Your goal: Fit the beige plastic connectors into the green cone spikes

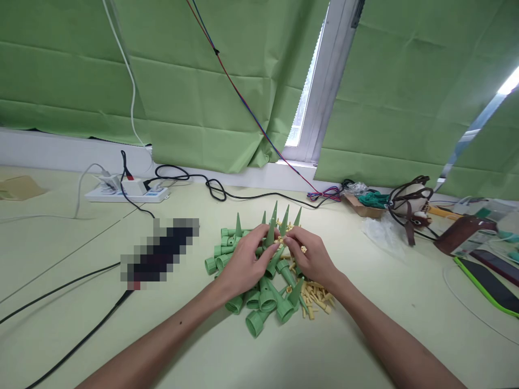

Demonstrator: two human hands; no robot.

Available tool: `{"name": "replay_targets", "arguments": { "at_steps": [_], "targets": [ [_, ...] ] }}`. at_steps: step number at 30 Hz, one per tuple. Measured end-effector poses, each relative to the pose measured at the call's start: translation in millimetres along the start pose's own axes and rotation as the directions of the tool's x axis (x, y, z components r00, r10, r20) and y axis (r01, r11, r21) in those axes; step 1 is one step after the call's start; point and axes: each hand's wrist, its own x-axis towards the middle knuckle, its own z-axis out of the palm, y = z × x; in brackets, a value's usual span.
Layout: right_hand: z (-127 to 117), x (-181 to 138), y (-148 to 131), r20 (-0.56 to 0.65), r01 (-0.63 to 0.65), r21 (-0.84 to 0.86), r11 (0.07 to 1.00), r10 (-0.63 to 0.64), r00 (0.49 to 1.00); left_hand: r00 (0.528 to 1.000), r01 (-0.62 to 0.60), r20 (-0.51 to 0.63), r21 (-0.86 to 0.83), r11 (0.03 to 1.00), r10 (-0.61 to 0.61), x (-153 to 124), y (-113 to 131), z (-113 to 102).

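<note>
Over a heap of green cone-shaped plastic parts (255, 322), my left hand (245, 262) is closed around one green plastic cone (271, 234), its pointed tip upward. My right hand (314, 255) meets it from the other side, thumb and fingers pinched at a small yellow plastic piece (280, 241) beside the cone. Fingers partly cover the place where the two parts come together, so I cannot tell if they are joined. Loose yellow plastic pieces (316, 297) lie under and in front of my right hand. Several other green cones stand upright behind my fingers.
At the back left sits a white power strip (121, 193) with plugs and a black cable (259, 195) running along the table. A pixelated dark object (162, 254) lies left of the heap. To the right are a clear plastic bag (381, 235) and a green-edged phone (488, 283).
</note>
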Motion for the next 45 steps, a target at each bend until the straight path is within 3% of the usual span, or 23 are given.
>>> {"name": "replay_targets", "arguments": {
  "at_steps": [7,13,16,39,45],
  "targets": [
    [0,-1,-3,0.006,-0.009,-0.002,1.000,0.009,1.000,0.997,-0.058,-0.050,0.077,0.995,0.062,0,-1,-1],
    [-1,-1,-4,-0.019,-0.013,0.001,1.000,0.013,1.000,0.934,-0.330,-0.077,0.196,0.923,0.350,-1,-9,2],
    [-1,-1,-5,-0.026,-0.018,0.007,1.000,0.019,1.000,0.905,-0.388,-0.081,0.252,0.887,0.419,-2,-13,3],
    [-1,-2,-6,-0.056,-0.016,-0.009,1.000,0.015,0.998,0.820,-0.478,-0.094,0.430,0.766,0.565,-1,-15,2],
    [-1,-2,-6,-0.051,-0.013,-0.006,1.000,0.013,0.999,0.857,-0.443,-0.068,0.407,0.798,0.511,-4,-14,1]
  ]
}}
